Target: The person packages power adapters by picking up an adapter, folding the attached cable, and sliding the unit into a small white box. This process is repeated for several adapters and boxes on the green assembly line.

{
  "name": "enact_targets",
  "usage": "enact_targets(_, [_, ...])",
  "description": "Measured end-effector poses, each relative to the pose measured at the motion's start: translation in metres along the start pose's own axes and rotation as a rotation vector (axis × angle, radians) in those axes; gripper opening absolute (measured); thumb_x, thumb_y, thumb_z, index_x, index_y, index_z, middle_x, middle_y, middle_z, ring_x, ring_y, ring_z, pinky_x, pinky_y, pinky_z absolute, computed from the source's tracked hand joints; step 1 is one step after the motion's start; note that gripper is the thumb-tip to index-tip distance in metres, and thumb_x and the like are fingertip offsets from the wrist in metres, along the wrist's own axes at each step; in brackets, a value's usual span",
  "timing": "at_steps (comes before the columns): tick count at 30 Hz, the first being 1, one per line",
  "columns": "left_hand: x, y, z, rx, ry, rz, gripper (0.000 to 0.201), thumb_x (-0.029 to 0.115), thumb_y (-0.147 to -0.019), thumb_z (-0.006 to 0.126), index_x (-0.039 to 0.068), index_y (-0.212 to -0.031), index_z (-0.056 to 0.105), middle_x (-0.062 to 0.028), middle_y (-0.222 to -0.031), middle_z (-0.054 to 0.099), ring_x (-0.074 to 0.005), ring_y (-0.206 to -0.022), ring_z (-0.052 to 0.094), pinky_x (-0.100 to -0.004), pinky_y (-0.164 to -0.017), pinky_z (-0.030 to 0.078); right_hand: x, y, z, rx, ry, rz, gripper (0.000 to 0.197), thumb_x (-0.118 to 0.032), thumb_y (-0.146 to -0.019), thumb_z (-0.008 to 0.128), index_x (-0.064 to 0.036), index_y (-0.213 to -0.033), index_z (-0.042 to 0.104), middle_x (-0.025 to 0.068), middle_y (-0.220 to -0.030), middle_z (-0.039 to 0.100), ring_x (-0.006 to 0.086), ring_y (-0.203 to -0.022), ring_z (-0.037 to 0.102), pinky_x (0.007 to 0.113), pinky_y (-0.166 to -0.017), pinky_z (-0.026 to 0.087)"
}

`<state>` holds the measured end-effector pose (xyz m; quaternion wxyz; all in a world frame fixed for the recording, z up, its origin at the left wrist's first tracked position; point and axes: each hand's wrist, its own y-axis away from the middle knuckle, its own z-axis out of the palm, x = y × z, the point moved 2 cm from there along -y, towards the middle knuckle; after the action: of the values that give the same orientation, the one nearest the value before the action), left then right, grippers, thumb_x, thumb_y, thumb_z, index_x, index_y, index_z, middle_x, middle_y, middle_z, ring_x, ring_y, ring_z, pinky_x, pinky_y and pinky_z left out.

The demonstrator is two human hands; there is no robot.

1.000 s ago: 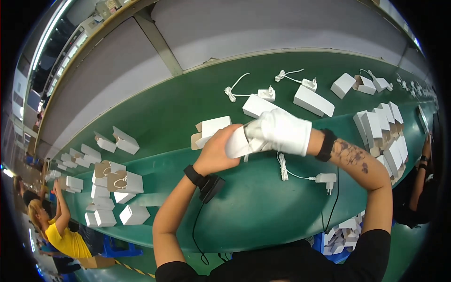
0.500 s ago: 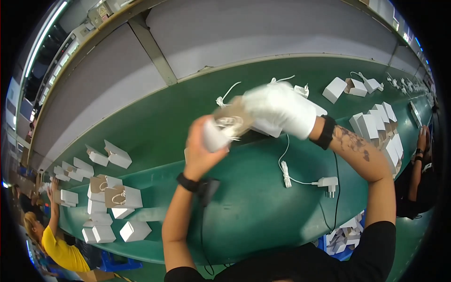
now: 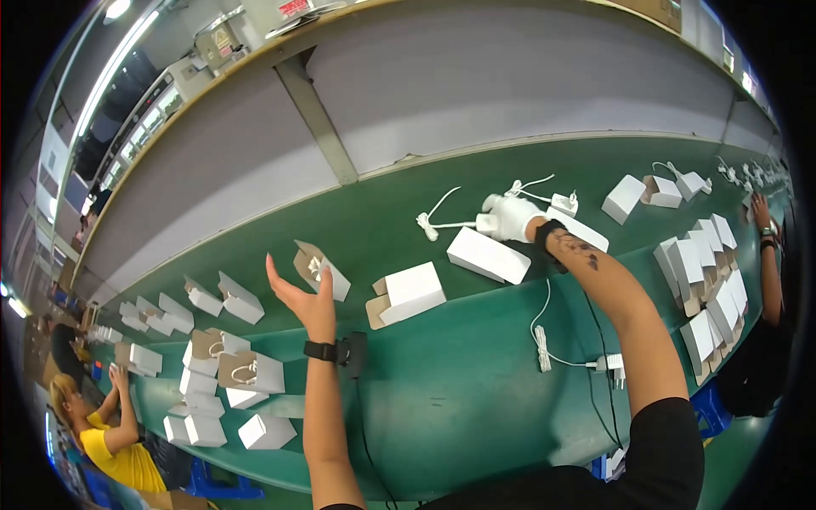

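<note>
White charger with cable (image 3: 491,223) sits far out on the green conveyor belt (image 3: 459,399), near the grey back wall, just beside a closed white box (image 3: 488,255); the cord runs left from it to a bundled end (image 3: 424,223). Right hand (image 3: 512,218), in a white glove, is stretched out over the charger and curled around it, gripping it; black wristband on that wrist, tattoo on the forearm. Left hand (image 3: 303,297) is bare, raised above the belt with palm open and fingers spread wide, holding nothing; a black watch sits on that wrist. Just beyond its fingertips an open white box with a cable inside (image 3: 321,269) stands tilted, not touching the hand. Between the two hands lies another white box with a brown flap open (image 3: 407,294). Nearer the person, a second white cable with plug (image 3: 568,357) lies loose on the belt. More small white boxes (image 3: 223,374) are clustered at the left, and a row of folded boxes (image 3: 705,280) stands at the right. Another person in a yellow shirt (image 3: 115,438) works at lower left; a further person's arm (image 3: 769,255) shows at the right edge.
</note>
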<state>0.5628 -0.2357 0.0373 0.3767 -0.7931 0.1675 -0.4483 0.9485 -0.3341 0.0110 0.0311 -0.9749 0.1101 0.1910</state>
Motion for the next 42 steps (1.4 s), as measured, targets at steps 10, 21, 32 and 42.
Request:
enact_targets(10, [0.168,0.104,-0.002,-1.526,1.464,-0.882,0.060,0.052,-0.097,0.035,0.001,-0.122,0.053,-0.0150,-0.107,0.062,-0.0206,-0.094,0.062,-0.0329,-0.083,0.048,-0.068,0.052,-0.128,0.635,-0.819,-0.245,0.036,-0.024,-0.086,0.067,-0.0028,-0.111,0.054,0.0061,-0.090,0.061,0.0146,-0.083,0.061,0.029,-0.074,0.052])
enact_targets(21, [0.180,0.082,0.027,-0.885,1.656,-1.473,0.062,0.056,-0.096,0.033,0.005,-0.132,0.043,-0.0152,-0.113,0.058,-0.0246,-0.101,0.058,-0.0381,-0.090,0.047,-0.150,0.172,-0.075,0.174,-1.286,-0.224,0.059,-0.041,-0.086,0.065,0.0013,-0.123,0.047,0.0114,-0.108,0.058,0.0209,-0.098,0.060,0.035,-0.088,0.047])
enact_targets(32, [0.157,0.075,0.029,-0.567,1.495,-0.686,0.048,0.023,-0.094,0.055,0.006,-0.136,0.040,-0.0124,-0.119,0.057,-0.0212,-0.109,0.052,-0.0386,-0.094,0.039,-0.137,0.152,0.015,0.041,-1.104,-0.053,0.048,-0.031,-0.084,0.068,-0.0018,-0.117,0.050,0.0084,-0.110,0.057,0.0147,-0.094,0.058,0.028,-0.083,0.046])
enact_targets(42, [0.030,0.015,0.066,-0.806,-0.614,1.005,0.083,0.032,-0.075,0.071,0.009,-0.143,0.029,-0.0199,-0.125,0.054,-0.0340,-0.117,0.050,-0.0500,-0.101,0.034,-0.085,0.146,-0.003,0.168,-1.249,0.014,0.046,-0.034,-0.084,0.067,-0.0041,-0.116,0.052,0.0084,-0.106,0.060,0.0134,-0.084,0.059,0.024,-0.072,0.048])
